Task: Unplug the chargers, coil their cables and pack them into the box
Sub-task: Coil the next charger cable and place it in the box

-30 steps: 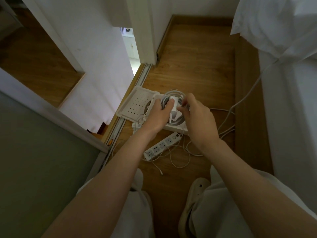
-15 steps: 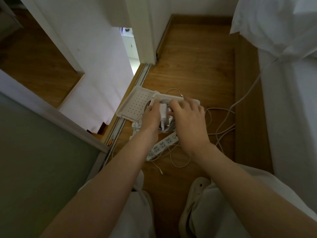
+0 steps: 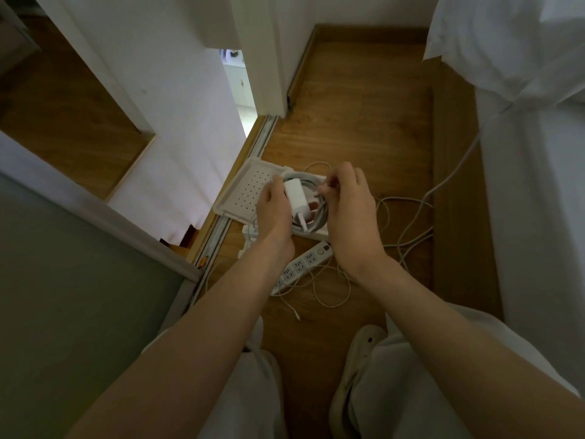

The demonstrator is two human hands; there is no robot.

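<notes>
Shifted rightward, right hand pinches the cable end; left hand grips the white charger against its grey coil.

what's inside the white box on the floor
A coiled cable and a white charger, held in the open box: left hand grips the charger, right hand pinches the cable end. The hands and coil cover the box's bottom, so anything underneath cannot be seen.

A wooden floor runs between a white wall on the left and a bed draped in white sheets on the right, with a metal sliding-door track at the wall's foot, a narrow bright doorway beyond, a grey-green panel at near left and a pale slipper near the bottom.
</notes>
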